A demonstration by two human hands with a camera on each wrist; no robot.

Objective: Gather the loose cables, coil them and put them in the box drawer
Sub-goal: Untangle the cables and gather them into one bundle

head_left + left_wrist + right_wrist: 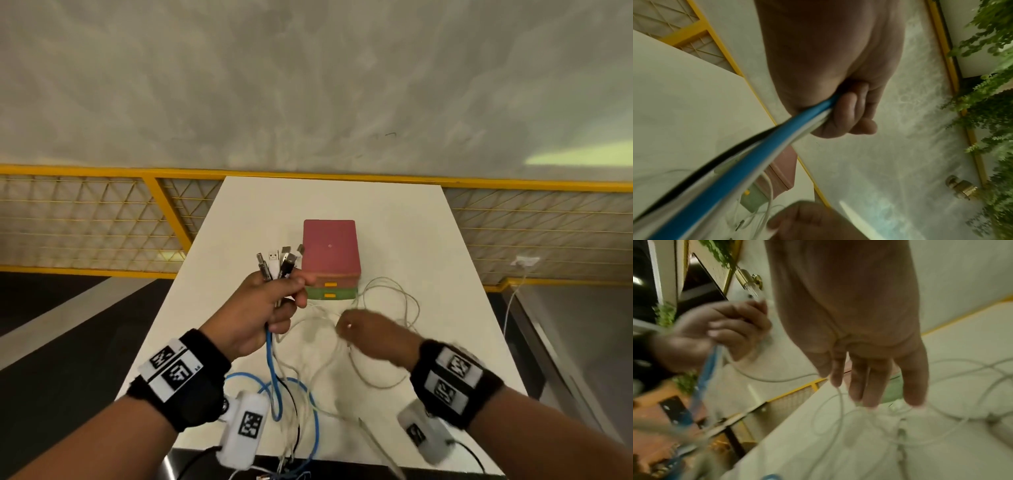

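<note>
Cables (274, 363): several of them, blue, black and white, run through the left hand and trail down toward the person, over the near table edge; thin white loops lie loose on the table under and beyond the right hand.
Plugs (279, 263): bunched just above the left fist, ends level, probably so all the cables can be coiled from one common end.
Left hand (263, 308): held up off the table, fingers (846, 112) curled tight round the bundle; the wrist view shows the blue cable (748, 162) and white ones leaving the fist under the little finger.
Right hand (857, 331): fingers straight and hanging apart, gripping nothing; the fingertips (869, 395) hover just above the white loops, and one thin strand hangs by the forefinger, though touching or not cannot be told for blur.
Why so: one hand anchors, the other seems free to rake in slack.
Box (330, 253): just beyond the left hand, pink top, both drawers (330, 294) pushed in, so a hand must be freed to open one.
Stage: gathering, judged not finished; coiling not begun.
Risk: the loops cross each other and may snag when pulled.
</note>
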